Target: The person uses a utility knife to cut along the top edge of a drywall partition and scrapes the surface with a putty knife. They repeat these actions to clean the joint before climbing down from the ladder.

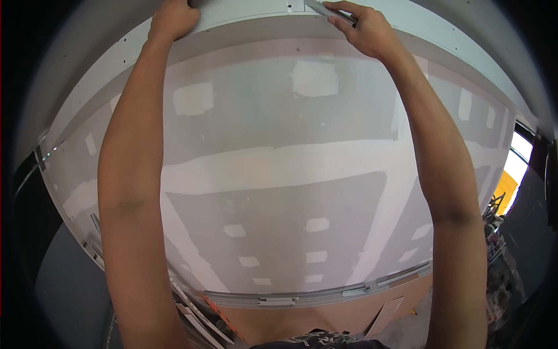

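At the top edge, my right hand (369, 29) grips a grey flat-bladed knife (331, 11), its fingers and thumb closed around it. The blade points up and left, close to a joint (295, 6) in the white plasterboard bulkhead (244, 13). Further left, my left hand (173, 20) is closed against the same bulkhead near its lower edge. Its fingertips are partly hidden and cut off by the frame, so what it holds, if anything, cannot be made out. Both arms are raised, one on each side of the view.
Below the bulkhead, a plasterboard wall (279, 212) carries pale filler bands and patches. Metal profiles (343, 294) lie along its foot beside a brown board (279, 320). Long strips (200, 326) lie at lower left; clutter (497, 250) and a bright opening (514, 163) are at right.
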Motion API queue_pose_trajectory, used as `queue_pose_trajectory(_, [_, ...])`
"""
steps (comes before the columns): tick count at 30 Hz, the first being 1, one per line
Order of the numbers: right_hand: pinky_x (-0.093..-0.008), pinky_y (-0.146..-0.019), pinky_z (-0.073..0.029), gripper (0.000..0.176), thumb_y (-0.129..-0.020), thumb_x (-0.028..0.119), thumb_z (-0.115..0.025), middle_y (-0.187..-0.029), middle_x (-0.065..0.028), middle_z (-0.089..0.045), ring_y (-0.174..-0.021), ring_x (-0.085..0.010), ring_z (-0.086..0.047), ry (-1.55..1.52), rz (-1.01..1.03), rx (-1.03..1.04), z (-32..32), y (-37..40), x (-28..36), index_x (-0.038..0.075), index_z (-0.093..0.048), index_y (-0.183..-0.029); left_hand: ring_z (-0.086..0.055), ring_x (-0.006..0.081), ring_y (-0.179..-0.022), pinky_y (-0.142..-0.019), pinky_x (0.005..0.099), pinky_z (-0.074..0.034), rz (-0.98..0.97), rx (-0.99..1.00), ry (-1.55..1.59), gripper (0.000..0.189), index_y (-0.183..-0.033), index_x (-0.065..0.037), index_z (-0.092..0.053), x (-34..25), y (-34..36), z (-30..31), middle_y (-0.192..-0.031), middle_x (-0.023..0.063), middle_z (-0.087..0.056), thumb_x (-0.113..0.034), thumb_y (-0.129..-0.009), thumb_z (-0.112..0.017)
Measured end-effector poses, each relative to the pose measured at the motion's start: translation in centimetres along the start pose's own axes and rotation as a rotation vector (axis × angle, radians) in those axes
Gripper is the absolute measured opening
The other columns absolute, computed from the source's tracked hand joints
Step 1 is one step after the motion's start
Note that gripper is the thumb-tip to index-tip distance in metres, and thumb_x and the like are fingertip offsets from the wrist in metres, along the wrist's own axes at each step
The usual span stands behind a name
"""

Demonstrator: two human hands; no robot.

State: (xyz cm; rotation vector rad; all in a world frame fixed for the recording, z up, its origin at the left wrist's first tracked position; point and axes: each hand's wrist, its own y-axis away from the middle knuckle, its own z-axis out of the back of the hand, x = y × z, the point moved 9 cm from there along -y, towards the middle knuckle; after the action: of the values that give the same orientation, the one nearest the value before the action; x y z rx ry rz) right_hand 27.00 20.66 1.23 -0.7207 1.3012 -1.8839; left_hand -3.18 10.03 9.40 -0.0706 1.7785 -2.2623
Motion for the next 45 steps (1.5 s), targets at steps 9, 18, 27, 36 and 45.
queue_pose_trajectory(9, [-0.0291,-0.069,-0.050,0.034,-0.098,0.031,-0.069,-0.077,-0.0079,-0.066,-0.067,-0.0131,-0.058,0.134,0.128,-0.125,0.9,0.1,-1.0,0.024,-0.071,-0.132,-0.064,0.0388,-0.108,-0.095,0.0483,-0.050,-0.037,-0.011,-0.018,0.028,-0.113,0.002,-0.066,-0.1,0.4,0.3,-0.115,0.0242,-0.067,-0.006,-0.088,-0.057])
queue_pose_trajectory(18, [-0.0475,-0.107,-0.052,0.037,-0.099,0.022,-0.063,-0.133,-0.0168,-0.068,-0.124,-0.0340,-0.064,0.079,0.017,-0.076,3.9,-5.1,0.0,0.010,-0.068,-0.134,-0.061,0.0437,-0.117,-0.101,0.0518,-0.047,-0.209,-0.101,-0.055,0.050,-0.125,-0.002,-0.061,2.6,-3.6,-2.4,-0.121,0.0262,-0.067,-0.023,-0.081,-0.050])
queue_pose_trajectory(27, [-0.0498,-0.105,-0.052,0.039,-0.098,0.026,-0.063,-0.131,-0.0171,-0.069,-0.119,-0.0364,-0.067,0.093,0.066,-0.065,2.2,-5.6,0.3,0.014,-0.068,-0.135,-0.064,0.0390,-0.108,-0.095,0.0482,-0.050,0.028,-0.038,0.005,0.028,-0.113,0.002,-0.066,0.5,-0.4,-0.7,-0.114,0.0245,-0.067,-0.007,-0.088,-0.057])
queue_pose_trajectory(36, [-0.0464,-0.097,-0.056,0.040,-0.097,0.024,-0.064,-0.118,-0.0215,-0.074,-0.106,-0.0338,-0.072,0.080,0.023,-0.022,1.7,-5.8,-0.1,0.011,-0.068,-0.134,-0.064,0.0405,-0.108,-0.095,0.0492,-0.050,0.005,-0.029,0.002,0.030,-0.113,0.003,-0.066,-0.1,0.3,-0.1,-0.113,0.0261,-0.068,-0.007,-0.086,-0.055])
queue_pose_trajectory(45, [-0.0452,-0.095,-0.056,0.038,-0.098,0.021,-0.065,-0.114,-0.0210,-0.074,-0.103,-0.0321,-0.072,0.110,0.085,-0.051,1.4,-5.0,1.2,0.008,-0.068,-0.133,-0.065,0.0425,-0.108,-0.094,0.0503,-0.050,-0.053,-0.090,-0.003,0.031,-0.112,0.003,-0.066,0.2,-0.5,-0.2,-0.112,0.0274,-0.069,-0.007,-0.085,-0.055])
